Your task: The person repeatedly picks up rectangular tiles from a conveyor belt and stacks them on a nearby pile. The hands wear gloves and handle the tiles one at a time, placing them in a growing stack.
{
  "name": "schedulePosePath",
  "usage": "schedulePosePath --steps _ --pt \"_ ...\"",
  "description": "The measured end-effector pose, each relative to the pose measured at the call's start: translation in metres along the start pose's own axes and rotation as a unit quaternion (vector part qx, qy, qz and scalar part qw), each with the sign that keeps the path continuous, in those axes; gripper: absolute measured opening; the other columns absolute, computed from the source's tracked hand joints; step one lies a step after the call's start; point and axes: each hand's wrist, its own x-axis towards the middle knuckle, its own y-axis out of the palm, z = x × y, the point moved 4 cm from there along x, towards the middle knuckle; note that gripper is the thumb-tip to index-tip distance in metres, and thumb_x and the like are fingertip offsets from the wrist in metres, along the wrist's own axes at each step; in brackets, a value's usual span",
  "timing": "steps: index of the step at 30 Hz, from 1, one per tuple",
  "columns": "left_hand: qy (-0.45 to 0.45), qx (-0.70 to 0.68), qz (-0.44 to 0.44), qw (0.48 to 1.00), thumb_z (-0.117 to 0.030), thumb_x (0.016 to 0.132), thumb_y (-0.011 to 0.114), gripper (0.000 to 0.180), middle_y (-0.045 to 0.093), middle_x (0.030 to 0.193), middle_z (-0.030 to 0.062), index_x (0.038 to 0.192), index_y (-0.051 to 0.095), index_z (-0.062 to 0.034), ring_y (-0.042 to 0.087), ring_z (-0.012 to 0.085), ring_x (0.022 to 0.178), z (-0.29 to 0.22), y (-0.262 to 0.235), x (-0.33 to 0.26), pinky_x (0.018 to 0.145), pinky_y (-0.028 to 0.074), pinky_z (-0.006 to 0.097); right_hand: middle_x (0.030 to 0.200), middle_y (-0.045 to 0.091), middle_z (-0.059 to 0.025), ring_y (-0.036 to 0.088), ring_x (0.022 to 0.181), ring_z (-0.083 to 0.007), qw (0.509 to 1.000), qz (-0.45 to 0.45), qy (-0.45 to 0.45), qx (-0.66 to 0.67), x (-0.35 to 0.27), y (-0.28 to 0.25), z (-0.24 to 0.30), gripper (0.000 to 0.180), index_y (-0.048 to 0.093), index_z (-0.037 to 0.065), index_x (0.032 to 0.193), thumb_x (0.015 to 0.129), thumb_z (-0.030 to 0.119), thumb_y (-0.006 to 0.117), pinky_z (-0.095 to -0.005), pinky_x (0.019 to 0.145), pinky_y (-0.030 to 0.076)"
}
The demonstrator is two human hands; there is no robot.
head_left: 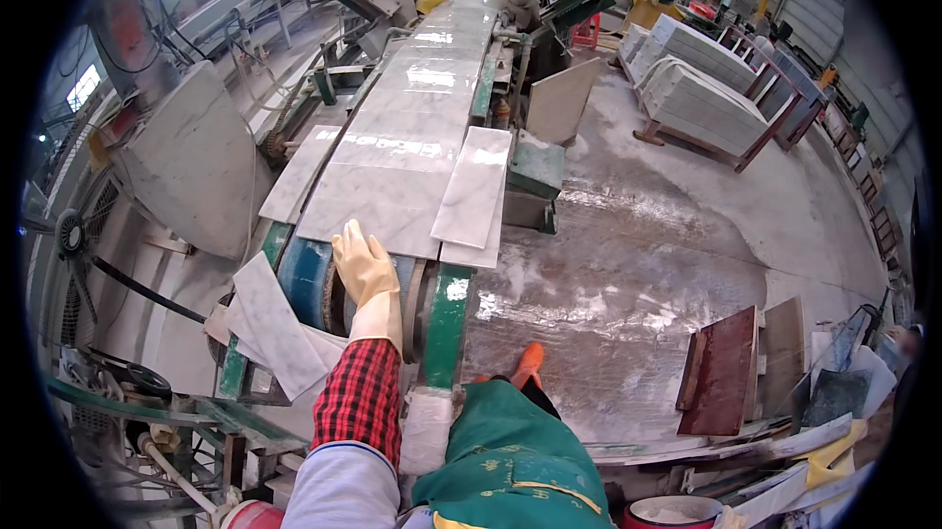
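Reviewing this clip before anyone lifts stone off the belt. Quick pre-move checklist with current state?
1. Left hand gloved: ok, pale rubber glove, fingers at the near edge of the large marble slab.
2. Grip on slab: not ok, hand lies flat, open, not clamped.
3. Right hand: cannot tell, not in view.
4. Narrow marble strip at the slab's right: not ok, it lies loose, overlapping another strip.
5. Floor footing: not ok, wet and shiny with slurry.
6. Offcut below left: ok, apart from the hand.
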Motion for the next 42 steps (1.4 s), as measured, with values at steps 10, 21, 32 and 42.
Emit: schedulePosePath --steps 10,21,32,42 --pt "-0.096 -0.265 -0.095 0.955 -0.006 0.099 0.054 0.033 0.061 0.127 0.0229 0.13 0.056 0.0045 0.059 0.0369 0.119 0.019 -0.003 -0.002 0.103 0.046 0.039 0.145 0.049 -0.0149 0.052 0.123 -0.0282 0.955 -0.143 0.028 0.259 0.032 -0.023 0.049 0.056 0.053 0.009 0.139 0.093 0.041 0.062 -0.0452 0.102 0.045" --pt "-0.158 -0.583 0.252 0.756 -0.02 0.103 0.055 0.036 0.064 0.129 0.016 0.136 0.055 -0.0027 0.064 0.0209 0.113 -0.097 -0.04 -0.055 0.097 0.052 0.031 0.136 0.054 -0.0041 0.052 0.12 -0.0275 0.962 0.153 0.001 0.227 0.025 0.157 0.137 0.081 0.049 0.018 0.145 0.069 0.015 0.078 -0.0427 0.097 0.045" --pt "-0.359 -0.679 0.462 0.443 -0.027 0.103 0.056 0.05 0.052 0.143 0.0164 0.144 0.04 -0.0037 0.057 0.0299 0.125 -0.175 -0.082 -0.106 0.103 0.051 0.044 0.143 0.056 -0.0076 0.057 0.123 -0.0292 0.655 0.508 -0.556 -0.064 -0.257 0.368 0.228 0.073 0.066 0.02 0.126 0.056 0.014 0.085 -0.0387 0.103 0.052" --pt "-0.459 -0.699 0.13 0.532 -0.003 0.098 0.056 0.027 0.06 0.121 0.0187 0.123 0.047 -0.0024 0.065 0.0363 0.108 0.009 -0.055 -0.051 0.088 0.058 0.06 0.13 0.059 -0.0107 0.056 0.12 -0.0312 0.419 0.445 -0.791 0.003 -0.392 0.409 0.247 0.061 0.061 0.011 0.124 0.073 0.038 0.08 -0.0409 0.109 0.042"
